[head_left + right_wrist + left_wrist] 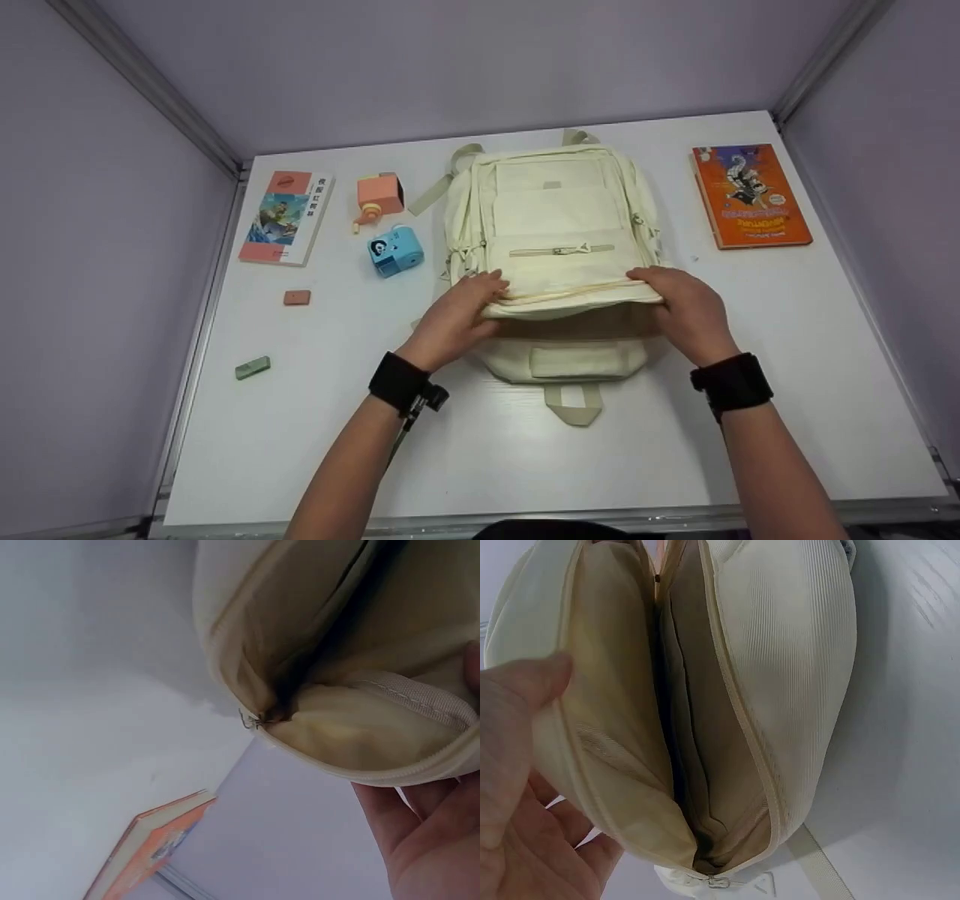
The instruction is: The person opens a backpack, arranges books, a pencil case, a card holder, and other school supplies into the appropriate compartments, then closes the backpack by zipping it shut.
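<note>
A cream backpack lies on the table with its unzipped opening toward the person and its carry loop pointing the same way. My left hand grips the upper edge of the opening at its left corner, thumb on the inner side. At the right corner, my right hand holds the same edge, with its fingers on the outside of the fabric. Between the hands the flap is raised, and the wrist views look into the tan lining. A zipper pull hangs at one end of the opening.
Left of the backpack are a blue toy camera, a pink box-shaped toy with a crank and a white-and-pink book. Nearer lie a small reddish block and a green one. An orange book is at the right.
</note>
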Tool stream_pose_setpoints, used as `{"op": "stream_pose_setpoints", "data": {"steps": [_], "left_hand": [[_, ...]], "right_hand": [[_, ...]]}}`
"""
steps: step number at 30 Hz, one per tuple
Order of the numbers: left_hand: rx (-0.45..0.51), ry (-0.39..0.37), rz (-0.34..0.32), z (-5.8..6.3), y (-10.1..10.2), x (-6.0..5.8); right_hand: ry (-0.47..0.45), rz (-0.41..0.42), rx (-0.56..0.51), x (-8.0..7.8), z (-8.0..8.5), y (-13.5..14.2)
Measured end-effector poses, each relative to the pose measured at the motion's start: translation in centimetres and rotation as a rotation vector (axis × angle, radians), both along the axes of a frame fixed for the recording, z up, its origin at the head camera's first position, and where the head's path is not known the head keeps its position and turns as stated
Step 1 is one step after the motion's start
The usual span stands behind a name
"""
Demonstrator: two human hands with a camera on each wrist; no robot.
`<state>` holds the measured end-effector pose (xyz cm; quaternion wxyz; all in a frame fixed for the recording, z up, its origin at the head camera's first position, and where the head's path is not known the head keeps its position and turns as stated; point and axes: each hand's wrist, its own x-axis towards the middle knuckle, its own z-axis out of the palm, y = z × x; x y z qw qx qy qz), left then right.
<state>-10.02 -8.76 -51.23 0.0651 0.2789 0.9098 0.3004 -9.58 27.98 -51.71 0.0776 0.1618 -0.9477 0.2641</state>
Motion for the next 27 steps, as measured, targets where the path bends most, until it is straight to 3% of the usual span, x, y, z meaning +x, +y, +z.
{"op": "stream_pose_setpoints", "data": {"steps": [5, 8, 11, 20, 27], "left_hand": [[-0.127, 0.088, -0.064, 0.9, 1.3, -0.8], [-0.126, 0.110, -0.051, 1.6, 1.9, -1.3], [-0.066, 0.099, -0.015, 2.2, 2.1, -1.5], [0.097, -0.021, 0.099, 3.6, 2.7, -2.3], [0.139, -0.128, 0.094, 3.8, 2.7, -2.7]], "right_hand": [[-0.028, -0.022, 0.003, -0.8, 1.7, -0.4], [-0.033, -0.037, -0.010, -1.1, 2.4, -0.6], [-0.031, -0.055, -0.026, -1.3, 2.9, -0.7], [0.045, -0.100, -0.087, -1.5, 3.7, -1.1], [0.023, -0.111, -0.131, -1.4, 3.7, -1.0]]}}
